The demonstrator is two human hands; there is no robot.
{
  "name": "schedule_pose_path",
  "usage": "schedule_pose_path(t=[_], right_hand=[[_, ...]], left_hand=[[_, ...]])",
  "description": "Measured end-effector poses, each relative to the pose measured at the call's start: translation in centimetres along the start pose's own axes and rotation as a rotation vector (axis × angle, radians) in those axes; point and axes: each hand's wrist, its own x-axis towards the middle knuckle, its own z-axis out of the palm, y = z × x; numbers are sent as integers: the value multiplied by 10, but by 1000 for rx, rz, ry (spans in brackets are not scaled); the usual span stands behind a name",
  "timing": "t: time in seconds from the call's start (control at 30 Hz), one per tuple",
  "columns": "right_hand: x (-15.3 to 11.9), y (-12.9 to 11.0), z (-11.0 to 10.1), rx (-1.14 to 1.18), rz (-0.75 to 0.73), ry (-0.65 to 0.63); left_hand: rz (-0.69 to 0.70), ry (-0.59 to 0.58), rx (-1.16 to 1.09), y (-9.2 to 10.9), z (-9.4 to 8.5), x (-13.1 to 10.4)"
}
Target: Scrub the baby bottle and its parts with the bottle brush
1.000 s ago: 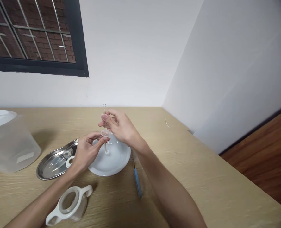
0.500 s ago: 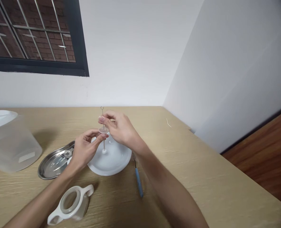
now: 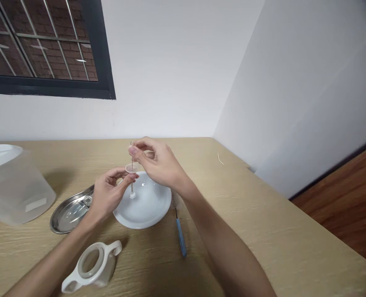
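Observation:
My left hand (image 3: pixel 110 190) is closed, thumb and fingers pinching a straw just under its clear round disc (image 3: pixel 131 168). The straw (image 3: pixel 132 188) hangs upright and ends in a white weighted ball (image 3: pixel 132 195) over the white bowl (image 3: pixel 139 218). My right hand (image 3: pixel 153 159) is closed above it, pinching a thin straw brush (image 3: pixel 132 162) near the loop at its top. The brush's wire runs down into the disc; its bristles are hidden.
A two-handled white bottle collar (image 3: pixel 104 264) lies at the front. A steel tray (image 3: pixel 55 227) with small clear parts and a lidded translucent tub (image 3: pixel 19 194) stand left. A blue-handled brush (image 3: pixel 181 239) lies right of the bowl, and a thin pale strip (image 3: pixel 220 159) farther back.
My right hand has risen slightly and gripped the straw brush nearer its loop, and the loop sits a little lower. The straw and disc have shifted slightly left in my left hand.

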Motion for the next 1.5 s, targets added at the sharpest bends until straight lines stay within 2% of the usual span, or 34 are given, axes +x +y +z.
schedule_pose_path(t=[0.1,0.23,0.4,0.6,0.93,1.17,1.5], right_hand=[[-1,-3,1,-47,-19,22],[-2,-5,4,-236,-96,57],[-3,1,17,-397,-151,-5],[-3,5,23,-395,-99,-6],[0,1,14,-373,-165,202],[2,-3,3,-284,-181,286],[-1,-8,0,-236,-177,329]], left_hand=[[16,-12,46,1,0,0],[41,-28,37,7,0,0],[80,28,-45,15,-1,4],[46,-13,-44,11,-7,4],[47,-190,76,-7,0,0],[75,-222,152,-7,1,-1],[80,-250,218,-5,3,-3]])
